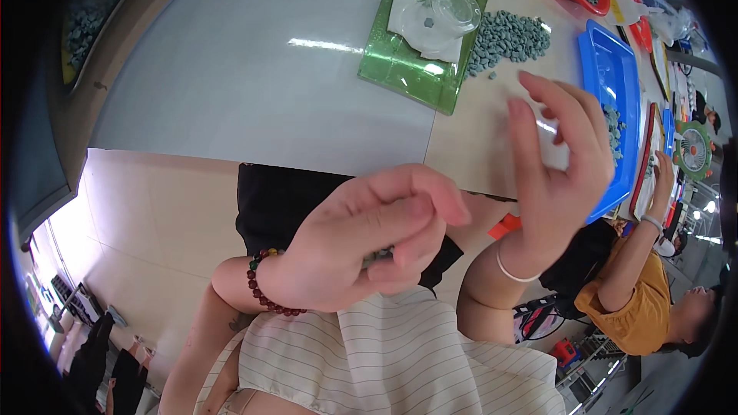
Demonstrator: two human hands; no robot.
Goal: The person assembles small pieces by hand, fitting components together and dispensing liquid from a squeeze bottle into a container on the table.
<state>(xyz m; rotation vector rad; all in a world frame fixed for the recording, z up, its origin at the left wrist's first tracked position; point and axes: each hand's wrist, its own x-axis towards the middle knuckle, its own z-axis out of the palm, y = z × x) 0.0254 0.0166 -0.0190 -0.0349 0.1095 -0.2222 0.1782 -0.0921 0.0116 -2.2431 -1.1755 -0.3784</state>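
My left hand [369,238] is curled in front of my body, a beaded bracelet on its wrist. Small grey-green stones [378,256] peek out from between its fingers and palm, mostly hidden. Over the table's near edge, to the right, is my right hand [565,146], its thumb and forefinger apart with nothing seen between them. Beyond it lies a loose pile of grey-green stones [511,38]. Beside the pile, a green glass slab [400,77] bears a white paper piece [442,50], a small round clear plastic dish [455,8] and a single stone [428,23].
A blue tray [592,46] with some stones stands right of my right hand. At the far right is a red basin [598,0] of stones. A person in a mustard top [646,292] works further right, near a green fan [693,150]. Grey tabletop [254,69] spreads left.
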